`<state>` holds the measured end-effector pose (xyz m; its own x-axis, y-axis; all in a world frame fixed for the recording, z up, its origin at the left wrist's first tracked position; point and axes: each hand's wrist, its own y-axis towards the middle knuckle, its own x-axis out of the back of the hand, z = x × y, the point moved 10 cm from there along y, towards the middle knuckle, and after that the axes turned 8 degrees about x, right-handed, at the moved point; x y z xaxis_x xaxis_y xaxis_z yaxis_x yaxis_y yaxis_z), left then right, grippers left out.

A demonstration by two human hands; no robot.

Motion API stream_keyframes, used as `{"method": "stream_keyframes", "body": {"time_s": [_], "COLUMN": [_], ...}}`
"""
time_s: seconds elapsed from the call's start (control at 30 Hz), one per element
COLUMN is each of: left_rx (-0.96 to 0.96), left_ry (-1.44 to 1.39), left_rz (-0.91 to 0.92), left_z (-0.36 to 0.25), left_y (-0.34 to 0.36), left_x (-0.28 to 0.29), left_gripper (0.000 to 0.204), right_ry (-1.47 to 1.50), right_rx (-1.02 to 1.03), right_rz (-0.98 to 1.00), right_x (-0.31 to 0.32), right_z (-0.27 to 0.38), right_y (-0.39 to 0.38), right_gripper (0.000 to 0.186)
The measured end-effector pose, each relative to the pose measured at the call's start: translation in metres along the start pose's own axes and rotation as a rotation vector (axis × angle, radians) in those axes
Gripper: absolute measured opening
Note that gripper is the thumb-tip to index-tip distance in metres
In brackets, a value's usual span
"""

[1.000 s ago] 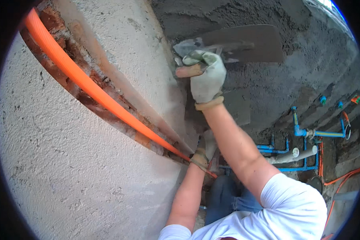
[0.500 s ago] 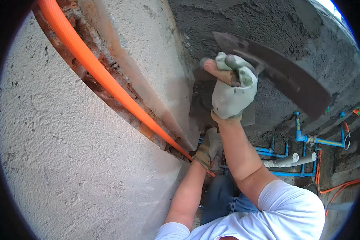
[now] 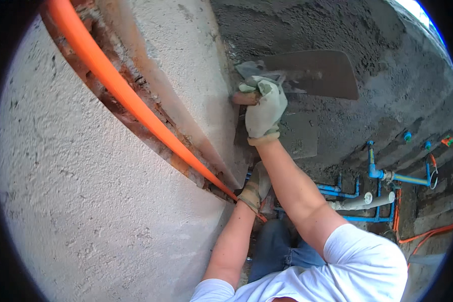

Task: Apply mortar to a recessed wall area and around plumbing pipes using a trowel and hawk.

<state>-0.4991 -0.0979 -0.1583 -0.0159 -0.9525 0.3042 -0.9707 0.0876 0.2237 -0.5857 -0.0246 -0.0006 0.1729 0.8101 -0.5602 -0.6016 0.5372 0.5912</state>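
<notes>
My right hand, in a pale work glove, is closed around the wooden handle of a plastering trowel. The broad, dark trowel blade lies at the rough grey mortar wall, extending right from the corner. Below it, my gloved left hand is closed beneath a flat grey hawk. My right forearm and the board hide most of the left fingers and the hawk's grip. Whether mortar lies on the hawk is hard to tell.
A pale textured wall fills the left side. A thick orange conduit runs down a chased groove beside it. Blue water pipes, white pipe stubs and thin orange conduits stand at the lower right.
My right hand has moved left toward the corner with the trowel. The blade has turned from a steep downward slant to nearly level. My left hand has barely shifted.
</notes>
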Motion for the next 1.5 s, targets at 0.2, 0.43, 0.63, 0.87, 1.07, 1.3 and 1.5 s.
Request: {"method": "stream_keyframes", "body": {"time_s": [0.2,0.43,0.63,0.87,1.07,1.3,1.5], "left_rx": [-0.194,0.179,0.246,0.697,0.883,0.891,0.867], "left_ry": [0.407,0.014,-0.326,-0.431,-0.679,-0.635,-0.752], "left_rz": [-0.048,0.247,0.057,0.223,0.247,0.209,0.261], "left_z": [0.024,0.071,0.014,0.035,0.060,0.067,0.061], "left_y": [0.000,0.000,-0.004,-0.012,-0.049,-0.089,-0.121], "left_x": [-0.010,-0.023,-0.010,-0.020,-0.047,-0.060,-0.076], "left_gripper": [0.024,0.025,0.022,0.014,0.022,0.016,0.015], "right_ry": [0.137,-0.174,0.220,-0.537,-0.392,-0.239,-0.655], "right_rx": [0.466,0.378,-0.151,0.566,-0.119,-0.368,-0.739], "right_rz": [0.000,0.140,0.037,0.359,0.488,0.414,0.522], "right_x": [0.003,-0.023,-0.029,0.018,0.095,0.136,0.165], "right_z": [0.098,0.066,0.001,0.116,0.110,0.116,0.091], "right_y": [0.005,0.006,0.006,-0.010,-0.005,-0.015,-0.042], "right_gripper": [0.014,0.013,0.013,0.023,0.031,0.023,0.020]}}
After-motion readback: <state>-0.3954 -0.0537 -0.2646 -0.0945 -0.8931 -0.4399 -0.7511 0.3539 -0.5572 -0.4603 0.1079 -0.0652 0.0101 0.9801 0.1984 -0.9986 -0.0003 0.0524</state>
